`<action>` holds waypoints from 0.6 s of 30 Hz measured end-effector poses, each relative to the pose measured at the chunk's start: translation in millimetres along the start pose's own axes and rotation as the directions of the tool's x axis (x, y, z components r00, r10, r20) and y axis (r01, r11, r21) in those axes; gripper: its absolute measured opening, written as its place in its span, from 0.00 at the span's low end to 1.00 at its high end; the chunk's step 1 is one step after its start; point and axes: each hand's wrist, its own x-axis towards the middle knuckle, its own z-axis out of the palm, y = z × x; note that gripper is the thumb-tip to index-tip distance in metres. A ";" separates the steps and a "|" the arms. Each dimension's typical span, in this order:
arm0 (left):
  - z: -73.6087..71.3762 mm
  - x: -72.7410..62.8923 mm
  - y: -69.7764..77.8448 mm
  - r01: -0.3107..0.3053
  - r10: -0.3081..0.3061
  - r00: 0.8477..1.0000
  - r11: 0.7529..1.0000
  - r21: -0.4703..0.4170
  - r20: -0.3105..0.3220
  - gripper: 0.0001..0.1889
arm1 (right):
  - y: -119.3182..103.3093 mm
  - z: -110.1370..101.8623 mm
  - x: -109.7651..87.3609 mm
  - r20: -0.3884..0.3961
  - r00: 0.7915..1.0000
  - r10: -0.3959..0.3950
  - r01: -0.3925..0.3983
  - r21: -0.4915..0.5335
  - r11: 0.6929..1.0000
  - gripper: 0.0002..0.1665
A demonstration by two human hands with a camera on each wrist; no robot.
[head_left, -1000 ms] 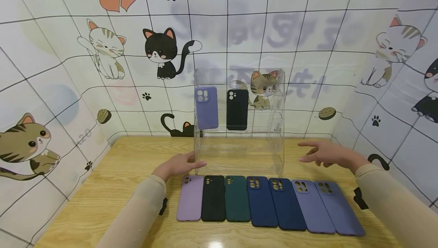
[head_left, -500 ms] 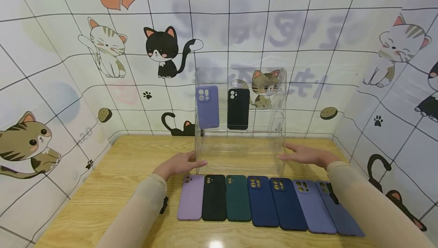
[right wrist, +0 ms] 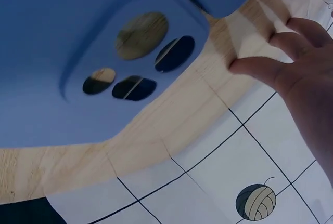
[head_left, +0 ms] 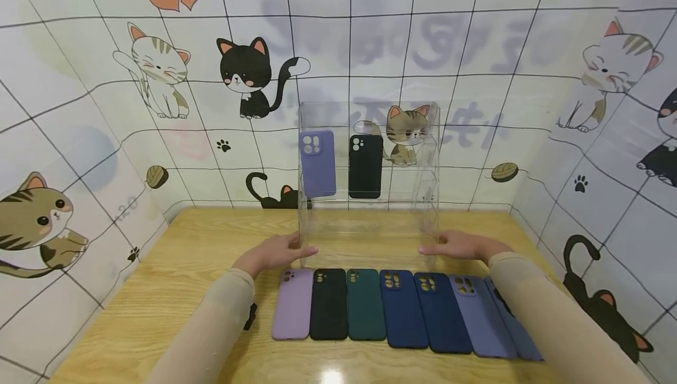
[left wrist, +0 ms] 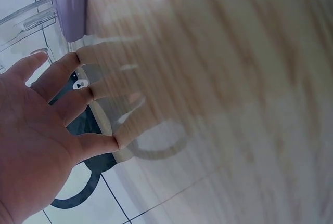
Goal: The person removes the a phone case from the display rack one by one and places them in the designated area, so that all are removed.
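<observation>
A clear acrylic display rack (head_left: 370,234) stands on the table, with a periwinkle phone case (head_left: 318,163) and a black phone case (head_left: 365,166) upright on an upper shelf. My left hand (head_left: 275,253) touches its lower left side, thumb forward; in the left wrist view the fingers are spread, tips on the wood. At the lower right side is my right hand (head_left: 462,246), fingers extended and tips on the table in the right wrist view. Before the rack lies a row of phone cases: lilac (head_left: 292,304), black (head_left: 329,304), green (head_left: 366,304), two navy (head_left: 404,310), two periwinkle (head_left: 482,316).
The wooden table (head_left: 180,278) meets a wall covering (head_left: 201,107) printed with cats and grid lines at the back and sides. My right sleeve (head_left: 550,301) partly covers the rightmost case. A black strap piece (head_left: 250,317) shows under the left forearm.
My right hand has moved left from beside the rack to its lower right side, and its sleeve now covers part of the last periwinkle case. The left hand has stayed in place.
</observation>
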 end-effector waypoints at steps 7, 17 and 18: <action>-0.8 1.5 -3.4 0.003 -0.003 1.000 1.000 0.010 -0.008 0.62 | -1.9 0.3 1.6 -0.027 0.999 0.024 -0.024 -0.008 1.000 0.62; -0.1 -0.1 -1.6 0.009 -0.008 1.000 1.000 0.026 -0.014 0.62 | -4.2 0.5 2.4 -0.021 0.998 0.060 -0.061 -0.011 0.998 0.64; -0.1 -0.5 -1.2 0.007 -0.007 1.000 1.000 0.028 -0.016 0.61 | -4.4 0.4 1.9 -0.022 0.998 0.065 -0.065 -0.013 0.998 0.64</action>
